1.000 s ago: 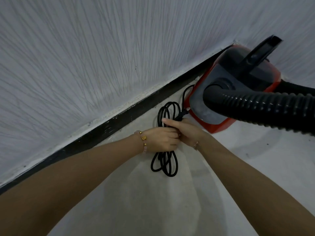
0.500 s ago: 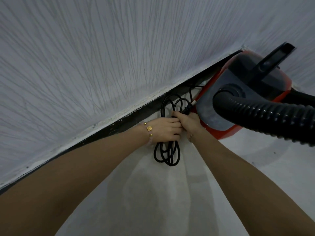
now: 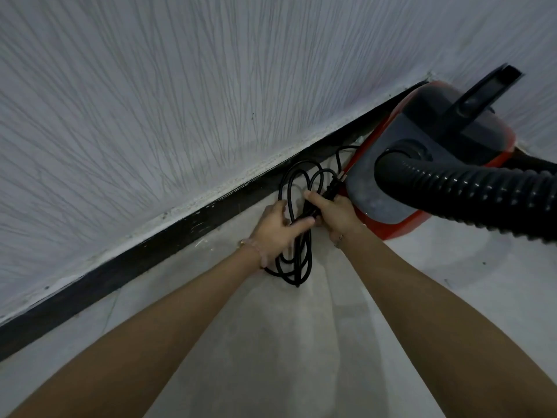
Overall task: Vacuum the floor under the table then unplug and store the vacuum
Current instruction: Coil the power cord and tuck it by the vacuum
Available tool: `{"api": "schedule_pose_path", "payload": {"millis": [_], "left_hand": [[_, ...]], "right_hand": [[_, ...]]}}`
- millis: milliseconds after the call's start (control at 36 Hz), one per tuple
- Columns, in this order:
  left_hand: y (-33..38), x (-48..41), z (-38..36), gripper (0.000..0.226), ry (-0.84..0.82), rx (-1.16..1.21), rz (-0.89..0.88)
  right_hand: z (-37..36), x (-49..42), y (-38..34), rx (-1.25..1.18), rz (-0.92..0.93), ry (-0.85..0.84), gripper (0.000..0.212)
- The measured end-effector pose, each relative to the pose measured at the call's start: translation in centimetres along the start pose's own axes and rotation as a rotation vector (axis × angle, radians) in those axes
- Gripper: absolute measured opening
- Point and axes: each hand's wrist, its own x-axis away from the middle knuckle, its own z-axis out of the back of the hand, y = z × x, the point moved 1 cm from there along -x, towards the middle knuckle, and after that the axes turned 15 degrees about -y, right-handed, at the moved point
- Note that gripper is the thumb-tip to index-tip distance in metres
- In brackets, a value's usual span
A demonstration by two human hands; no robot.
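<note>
Both bare arms reach out over the pale grey floor (image 3: 452,282) toward the far wall. Between the hands lies the coiled black power cord (image 3: 297,267), bunched into long loops that run from the black skirting board (image 3: 180,233) back toward the person. The left hand (image 3: 275,229) rests against the left side of the bundle, its fingers loosened and partly spread around the strands, a beaded bracelet (image 3: 256,248) at the wrist. The right hand (image 3: 334,214) is curled tight around the upper part of the loops, fingers pressed together, with the black plug (image 3: 334,184) poking out just past the knuckles. Just to the right, touching the skirting in the far corner, sits the red and grey canister vacuum (image 3: 422,164), its black carry handle (image 3: 482,98) tilted up. A thick black ribbed hose (image 3: 470,191) leaves its front and sweeps off to the right. Behind everything rises the white wall with fine grey streaks (image 3: 180,101).
</note>
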Motion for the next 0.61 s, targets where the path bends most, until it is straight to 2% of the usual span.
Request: {"api": "schedule_pose_path", "payload": {"millis": [56, 111, 167, 278, 417, 472, 611], "left_hand": [[0.3, -0.7, -0.9, 0.089, -0.017, -0.050, 0.042], [0.3, -1.5, -1.6, 0.094, 0.038, -0.123, 0.089], [0.4, -1.9, -1.9, 0.087, 0.091, -0.169, 0.098], [1.2, -2.8, -1.9, 0.057, 0.147, -0.358, 0.077], [2.5, -5.0, -0.8, 0.053, 0.022, -0.550, 0.137], [3.0, -5.9, -0.3, 0.047, 0.008, -0.580, 0.160], [3.9, -6.9, 0.1, 0.050, -0.016, -0.796, 0.210]], "right_hand": [[-0.1, 0.1, -0.1, -0.042, 0.005, 0.000, 0.014], [-0.2, 0.1, -0.2, -0.040, 0.003, 0.012, 0.014], [-0.3, 0.1, -0.4, -0.025, 0.012, 0.027, 0.008], [-0.5, 0.0, -0.6, -0.095, 0.017, 0.035, 0.005], [-0.7, 1.0, -1.1, -0.164, 0.025, 0.005, 0.039], [-0.7, 1.7, -1.2, -0.129, 0.041, -0.020, 0.040], [-1.3, 2.9, -0.8, -0.035, 0.063, -0.107, 0.034]]}}
